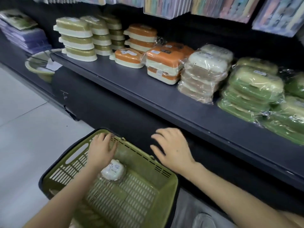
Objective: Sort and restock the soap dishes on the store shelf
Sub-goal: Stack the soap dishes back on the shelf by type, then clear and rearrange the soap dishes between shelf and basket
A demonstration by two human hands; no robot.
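Note:
A green slotted basket (146, 181) stands on the floor below the shelf. Inside it lies one white wrapped soap dish (113, 169). My left hand (101, 148) reaches into the basket's far corner, fingers spread on a pale green wrapped dish (115, 146) that is mostly hidden. My right hand (171, 148) hovers open past the basket's far rim, holding nothing. On the dark shelf (125, 84) sit stacks of soap dishes: olive-and-cream (77, 38), orange (162, 63), white and tan wrapped (204, 73), and green wrapped (253, 89).
A pale green basin (41, 66) with a wire item sits left of the shelf end. Purple packs (24, 37) are stacked at far left. Packaged goods hang above the shelf (213, 7). Tiled floor (24, 129) lies to the left.

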